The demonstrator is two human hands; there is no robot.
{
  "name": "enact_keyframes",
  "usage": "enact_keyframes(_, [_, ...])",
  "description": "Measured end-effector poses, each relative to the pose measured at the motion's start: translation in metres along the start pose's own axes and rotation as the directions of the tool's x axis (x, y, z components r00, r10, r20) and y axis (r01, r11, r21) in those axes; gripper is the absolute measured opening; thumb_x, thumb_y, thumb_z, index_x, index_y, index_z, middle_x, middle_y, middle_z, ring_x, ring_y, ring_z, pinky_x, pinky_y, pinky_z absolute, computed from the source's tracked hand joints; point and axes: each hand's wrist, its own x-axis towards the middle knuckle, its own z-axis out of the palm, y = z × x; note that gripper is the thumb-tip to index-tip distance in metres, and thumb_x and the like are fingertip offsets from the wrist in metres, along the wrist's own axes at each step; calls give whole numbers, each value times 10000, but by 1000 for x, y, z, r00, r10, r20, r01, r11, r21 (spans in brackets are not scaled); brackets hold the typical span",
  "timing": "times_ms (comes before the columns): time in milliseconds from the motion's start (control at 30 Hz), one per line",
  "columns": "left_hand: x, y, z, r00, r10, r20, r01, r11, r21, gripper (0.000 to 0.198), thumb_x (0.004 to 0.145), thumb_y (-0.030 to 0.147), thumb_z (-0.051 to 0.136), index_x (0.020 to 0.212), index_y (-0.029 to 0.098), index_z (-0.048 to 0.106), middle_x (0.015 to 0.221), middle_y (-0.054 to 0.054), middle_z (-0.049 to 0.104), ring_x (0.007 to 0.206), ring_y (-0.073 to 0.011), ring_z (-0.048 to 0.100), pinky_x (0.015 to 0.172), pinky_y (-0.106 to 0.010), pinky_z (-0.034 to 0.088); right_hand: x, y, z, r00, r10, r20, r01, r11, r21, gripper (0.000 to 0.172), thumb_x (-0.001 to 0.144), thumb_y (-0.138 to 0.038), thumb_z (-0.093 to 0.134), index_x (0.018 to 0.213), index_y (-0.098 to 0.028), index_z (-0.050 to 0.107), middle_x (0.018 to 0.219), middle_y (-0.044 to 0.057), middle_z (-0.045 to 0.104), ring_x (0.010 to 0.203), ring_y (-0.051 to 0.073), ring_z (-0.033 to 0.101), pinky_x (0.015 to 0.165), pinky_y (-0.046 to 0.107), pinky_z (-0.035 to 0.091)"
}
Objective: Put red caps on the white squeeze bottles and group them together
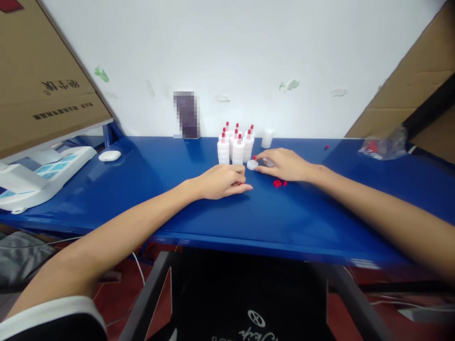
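Observation:
My left hand rests just in front of a group of white squeeze bottles, its fingers curled and its thumb stretched out to the right. A speck of red shows at the curled fingers, too small to name. My right hand comes in from the right, thumb and forefinger at a white nozzle cap with a red tip. Another whitish piece shows partly beneath that hand. Several small red tip caps lie in a loose pile just below it. The grouped bottles stand upright with red tips on their nozzles.
A white bottle without a nozzle stands by the wall. A single red cap and a clear bag with red pieces lie to the right on the blue table. At left are a white case and a white device.

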Motion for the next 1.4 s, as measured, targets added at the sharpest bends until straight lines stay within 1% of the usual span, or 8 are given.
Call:
enact_keyframes(133, [-1, 1, 1, 997, -39, -72, 44, 997, 69, 479, 1037, 442, 500, 711, 148, 691, 1366, -93, 645, 711, -114, 633, 688, -291, 454, 0, -3, 1, 1000, 3, 12, -3, 1000, 8, 464, 951, -489, 519, 1266, -216, 723, 1124, 94, 775, 1015, 310, 716, 786, 405, 511])
enact_keyframes(267, [-1, 1, 1, 990, -82, -119, 101, 981, 167, 488, 1041, 440, 492, 715, 151, 711, 1493, -71, 581, 704, -122, 660, 627, -295, 440, 0, -4, -1, 997, 71, 21, -71, 997, 22, 474, 923, -473, 549, 1284, -223, 729, 990, 72, 788, 887, 289, 730, 741, 380, 503])
enact_keyframes(600, [1, 4, -2, 981, -189, -40, 189, 898, 397, 424, 1047, 431, 485, 929, 172, 799, 1432, -71, 622, 874, -189, 723, 628, -291, 477, -2, 2, 2, 997, 77, 10, -77, 996, 36, 436, 921, -449, 538, 1273, -282, 735, 1016, 54, 785, 918, 291, 729, 753, 369, 489])
enact_keyframes(800, [2, 3, -2, 975, -215, -49, 213, 864, 455, 418, 1053, 426, 475, 983, 164, 793, 1355, -68, 659, 894, -193, 718, 633, -286, 474, 1, 4, 4, 997, 61, -36, -59, 996, 68, 346, 938, -556, 559, 1013, -284, 760, 893, 18, 760, 805, 234, 693, 680, 321, 423])
enact_keyframes(1000, [0, 1, -1, 983, -180, -46, 183, 901, 393, 407, 1045, 400, 489, 930, 154, 792, 1242, -73, 705, 896, -191, 715, 636, -280, 463, -1, 5, 2, 995, -103, -13, 104, 983, 153, 332, 958, -511, 549, 1092, -290, 758, 962, 18, 778, 858, 223, 710, 742, 320, 460])
enact_keyframes(1200, [0, -2, 1, 991, -126, -51, 135, 958, 255, 400, 1037, 396, 507, 872, 152, 778, 1119, -66, 729, 776, -148, 681, 623, -273, 434, -2, 4, 2, 995, -96, -5, 95, 979, 183, 341, 946, -493, 564, 1128, -281, 760, 1062, 35, 782, 951, 248, 716, 833, 361, 488])
enact_keyframes(1300, [-1, -3, 2, 991, -120, -64, 131, 971, 201, 418, 1034, 403, 511, 817, 147, 761, 1052, -62, 731, 726, -135, 659, 624, -277, 427, -3, 3, 3, 997, -57, -44, 64, 979, 195, 319, 919, -510, 598, 987, -237, 749, 965, 46, 758, 858, 231, 692, 798, 356, 484])
enact_keyframes(1400, [-1, -3, 2, 994, -93, -63, 103, 981, 164, 460, 1034, 397, 509, 711, 150, 723, 1180, -59, 728, 757, -132, 670, 644, -276, 437, -3, 4, 4, 993, -69, -95, 89, 971, 222, 363, 923, -530, 587, 808, -201, 689, 916, 61, 721, 774, 201, 651, 746, 338, 468])
